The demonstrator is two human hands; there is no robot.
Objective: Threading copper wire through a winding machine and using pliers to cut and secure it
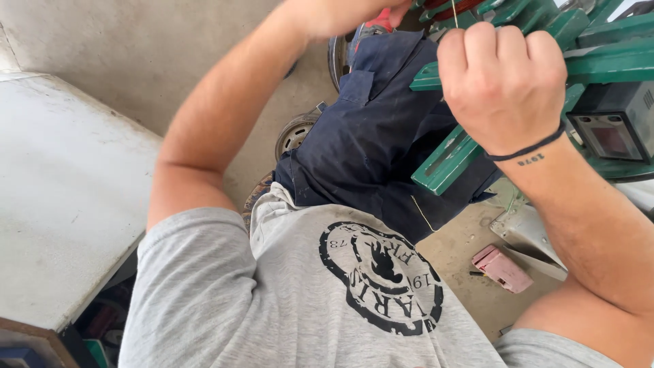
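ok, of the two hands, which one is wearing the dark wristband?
The right hand, fist closed around a thin wire beside the green metal frame. The left hand, at the top edge, shows a bare forearm.

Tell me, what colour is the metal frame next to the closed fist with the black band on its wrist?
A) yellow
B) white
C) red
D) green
D: the right hand, a closed fist with a thin black band on its wrist, is up against a metal frame whose bars are painted green.
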